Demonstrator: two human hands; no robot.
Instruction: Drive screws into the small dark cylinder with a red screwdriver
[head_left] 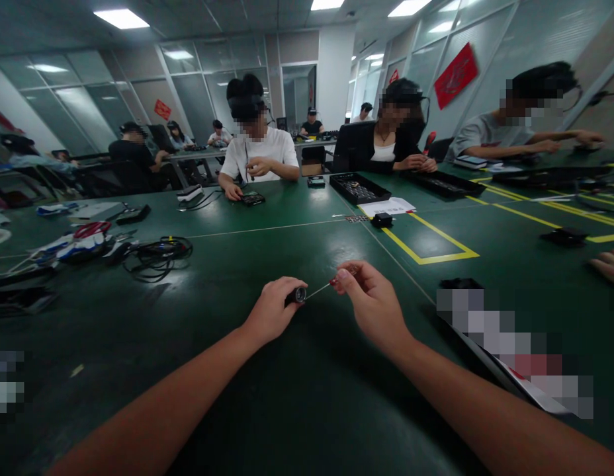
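Note:
My left hand [274, 305] is closed around a small black cylinder [298, 295] whose round, silvery, lens-like end faces me; its exact kind I cannot make out. In my right hand [371, 297] is a screwdriver [331, 283] with a reddish handle, pinched between thumb and fingers. Its thin metal shaft points left and down, and the tip reaches the cylinder's edge beside the left fingers. Whether the tip touches the cylinder I cannot tell. Both hands are held over the green table [307, 410].
Tangled black cables [161, 254] lie at the left. Ahead are a black tray [359, 190], a paper sheet [389, 206] and a small black block [382, 220]. Yellow tape [436, 259] marks the table. Co-workers sit opposite; another person's hand [609, 266] shows at the right edge.

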